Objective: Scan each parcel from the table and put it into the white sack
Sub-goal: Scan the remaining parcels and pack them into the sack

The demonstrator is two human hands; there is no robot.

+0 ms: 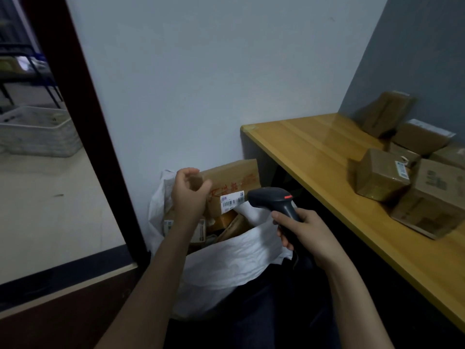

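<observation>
Several parcels (382, 175) wait on the tabletop (314, 152); I'm at the sack (226, 263), right hand (307, 233) fingers gripping the scanner (271, 197), left hand (190, 192) fingers curled (holding anything? can't tell), so next is probably grabbing another.

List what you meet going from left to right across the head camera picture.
White crate → dark door frame → left hand → scanner → right hand → parcels on the table.

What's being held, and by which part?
Right grip holds the scanner by its handle; left grip curls at a corner of the flat parcel, hold unclear.
</observation>
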